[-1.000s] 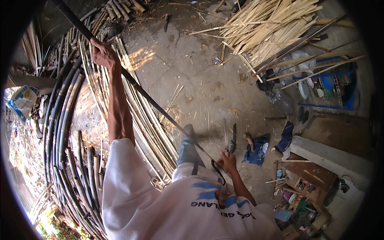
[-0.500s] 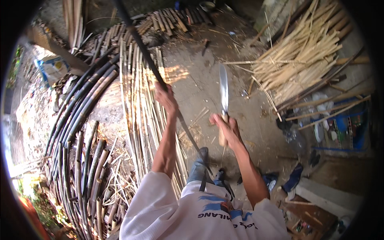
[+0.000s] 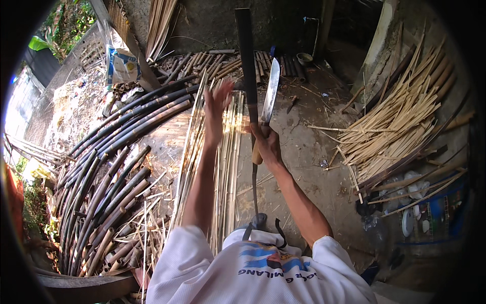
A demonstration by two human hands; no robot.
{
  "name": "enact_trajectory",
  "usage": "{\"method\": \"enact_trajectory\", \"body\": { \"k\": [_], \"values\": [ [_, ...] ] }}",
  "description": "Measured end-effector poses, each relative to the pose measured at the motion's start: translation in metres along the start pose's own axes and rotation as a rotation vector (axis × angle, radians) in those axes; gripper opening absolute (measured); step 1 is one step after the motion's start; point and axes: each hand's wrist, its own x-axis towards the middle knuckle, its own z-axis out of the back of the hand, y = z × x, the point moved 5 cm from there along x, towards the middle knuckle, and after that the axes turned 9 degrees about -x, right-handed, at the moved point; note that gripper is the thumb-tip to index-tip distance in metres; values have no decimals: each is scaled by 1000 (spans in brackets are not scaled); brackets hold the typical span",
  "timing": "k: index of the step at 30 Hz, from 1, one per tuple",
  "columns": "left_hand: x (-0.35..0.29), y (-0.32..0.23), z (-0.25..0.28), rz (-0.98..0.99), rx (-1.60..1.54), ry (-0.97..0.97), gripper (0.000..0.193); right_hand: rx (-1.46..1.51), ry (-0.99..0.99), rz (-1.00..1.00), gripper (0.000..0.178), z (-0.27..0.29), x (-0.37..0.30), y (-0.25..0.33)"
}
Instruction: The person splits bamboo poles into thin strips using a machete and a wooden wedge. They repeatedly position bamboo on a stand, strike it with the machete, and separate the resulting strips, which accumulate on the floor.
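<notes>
Since half a second ago the left hand point(image 3: 216, 109) has let go of the dark pole point(image 3: 246, 76) and lifted away from it, and the knife point(image 3: 270, 91) has swung in upright beside the pole.

Head view: the pole stands near upright in front of the person, its foot down by the shoe point(image 3: 259, 220) at the lower middle. The right hand point(image 3: 266, 142) is closed tight round the wooden handle of the knife, the blade pointing up and lying just beside the pole's right edge; whether the edge has bitten in I cannot tell. The left hand is spread wide open, fingers apart, holding nothing, near the pole's left side but not touching it.

As for progress, this pole looks whole, so the cutting seems barely begun. A heap of pale strips point(image 3: 400, 121) lies to the right, split canes point(image 3: 223, 167) run down the middle of the floor, and many dark poles point(image 3: 101, 167) curve along the left, uncut
</notes>
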Motion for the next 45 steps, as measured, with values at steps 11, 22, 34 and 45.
{"method": "enact_trajectory", "body": {
  "k": [11,22,34,45],
  "values": [
    [15,-130,-67,-50,567,285,30,171,64,4,51,49,-65,84],
    [-53,-101,-88,-125,547,300,26,132,172,266,47,51,-83,189],
    [-64,-99,-79,-135,435,258,20,120,237,210,45,23,-90,193],
    [-56,-89,-87,-114,525,303,19,120,217,213,45,27,-77,172]
  ]
}}
